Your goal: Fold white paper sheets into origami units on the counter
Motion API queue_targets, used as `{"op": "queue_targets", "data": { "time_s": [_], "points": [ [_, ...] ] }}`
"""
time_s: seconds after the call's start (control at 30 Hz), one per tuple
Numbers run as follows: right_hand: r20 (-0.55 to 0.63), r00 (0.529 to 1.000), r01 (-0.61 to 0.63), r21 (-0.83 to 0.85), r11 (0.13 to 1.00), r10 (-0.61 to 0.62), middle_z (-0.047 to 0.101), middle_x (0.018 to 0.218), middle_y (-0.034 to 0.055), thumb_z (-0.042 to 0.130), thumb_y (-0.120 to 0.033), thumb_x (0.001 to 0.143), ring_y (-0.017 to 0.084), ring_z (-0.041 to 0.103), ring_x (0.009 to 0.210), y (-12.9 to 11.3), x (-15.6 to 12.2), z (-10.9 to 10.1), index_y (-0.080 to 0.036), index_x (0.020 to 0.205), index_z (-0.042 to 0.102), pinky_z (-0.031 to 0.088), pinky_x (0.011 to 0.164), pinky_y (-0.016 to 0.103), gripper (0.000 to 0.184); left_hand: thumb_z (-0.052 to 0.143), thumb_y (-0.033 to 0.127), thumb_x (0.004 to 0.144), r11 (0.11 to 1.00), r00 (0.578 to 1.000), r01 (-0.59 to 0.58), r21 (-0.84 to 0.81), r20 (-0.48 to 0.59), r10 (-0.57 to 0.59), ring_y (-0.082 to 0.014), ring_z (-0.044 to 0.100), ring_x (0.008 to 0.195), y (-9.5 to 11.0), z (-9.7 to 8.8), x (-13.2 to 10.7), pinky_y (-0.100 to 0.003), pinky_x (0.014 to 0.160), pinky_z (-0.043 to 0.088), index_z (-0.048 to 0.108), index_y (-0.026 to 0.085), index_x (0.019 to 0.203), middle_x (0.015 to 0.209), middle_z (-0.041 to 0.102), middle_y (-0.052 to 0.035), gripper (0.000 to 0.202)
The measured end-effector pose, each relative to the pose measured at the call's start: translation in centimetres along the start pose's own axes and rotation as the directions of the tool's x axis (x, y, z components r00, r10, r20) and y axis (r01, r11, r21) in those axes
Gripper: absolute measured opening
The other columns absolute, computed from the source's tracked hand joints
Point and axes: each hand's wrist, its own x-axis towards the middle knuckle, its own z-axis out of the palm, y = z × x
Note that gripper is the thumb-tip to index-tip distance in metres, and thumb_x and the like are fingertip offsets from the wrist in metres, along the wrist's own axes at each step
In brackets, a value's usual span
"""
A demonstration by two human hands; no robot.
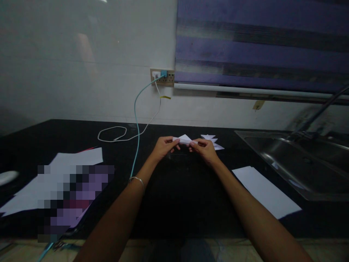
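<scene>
A small folded white paper piece (184, 139) is held above the black countertop (174, 203) between both hands. My left hand (163, 146) pinches its left end with closed fingers. My right hand (204, 148) pinches its right end the same way. Just behind my right hand lie other folded white paper shapes (213, 141) on the counter. A thin bangle (137, 179) circles my left wrist.
A flat white sheet (265, 191) lies to the right, beside a steel sink (300, 160) with a tap. More white sheets (73, 163) lie at the left. A teal cable (135, 138) and a white cable (117, 134) run from a wall socket (162, 76).
</scene>
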Motion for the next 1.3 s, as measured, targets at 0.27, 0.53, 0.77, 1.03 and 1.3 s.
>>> {"op": "queue_targets", "data": {
  "time_s": [0.27,0.53,0.77,1.03,1.3],
  "points": [
    [-0.053,0.998,-0.019,0.044,0.999,0.022,0.071,0.077,0.0058,0.074,-0.042,0.068,0.016,0.064,0.061,0.4,0.2,0.2,-0.017,0.092,0.064,0.054,0.064,0.032,0.036,0.063,0.038,0.080,1.000,0.998,0.028,-0.009,-0.050,-0.028,-0.0097,0.056,0.050,0.4,0.5,-0.1,-0.019,0.045,0.036,0.067,0.011,0.100,0.069,0.070,-0.0085,0.034],
    [-0.064,0.998,0.008,0.030,1.000,-0.006,0.072,0.073,0.0031,0.075,-0.042,0.067,0.014,0.064,0.055,1.2,0.7,-0.1,-0.021,0.104,0.055,0.053,0.058,0.028,0.047,0.059,0.040,0.083,1.000,1.000,0.010,-0.002,-0.015,-0.010,-0.0085,0.052,0.046,0.1,0.4,-0.1,-0.019,0.044,0.033,0.058,0.015,0.122,0.072,0.071,-0.0088,0.047],
    [-0.074,0.997,0.021,0.036,0.999,-0.018,0.072,0.073,0.0046,0.075,-0.045,0.067,0.016,0.066,0.057,1.1,0.6,0.1,-0.019,0.098,0.056,0.055,0.060,0.030,0.045,0.060,0.040,0.082,0.996,1.000,0.012,-0.084,-0.017,-0.013,-0.0113,0.060,0.053,-0.3,0.7,0.2,-0.019,0.045,0.035,0.040,0.017,0.136,0.071,0.070,-0.0064,0.061],
    [-0.086,0.996,-0.018,0.038,0.999,0.022,0.070,0.066,0.0022,0.076,-0.049,0.062,0.018,0.067,0.057,1.2,0.5,1.4,-0.020,0.089,0.056,0.055,0.060,0.031,0.044,0.058,0.047,0.082,0.992,0.968,0.122,-0.026,0.225,-0.113,-0.0102,0.055,0.048,-0.9,1.7,-0.1,-0.020,0.045,0.036,0.062,0.012,0.089,0.058,0.061,-0.0029,0.036],
    [-0.027,0.998,-0.063,0.053,0.997,0.065,0.071,0.066,0.0033,0.078,-0.047,0.061,0.017,0.067,0.056,1.4,0.5,1.6,-0.019,0.083,0.057,0.054,0.059,0.029,0.041,0.042,0.056,0.087,0.992,0.950,0.095,0.085,0.291,-0.116,-0.0106,0.049,0.045,-0.2,1.7,-0.9,-0.022,0.048,0.036,0.060,0.016,0.067,0.046,0.053,0.0003,0.048]
  ]
}}
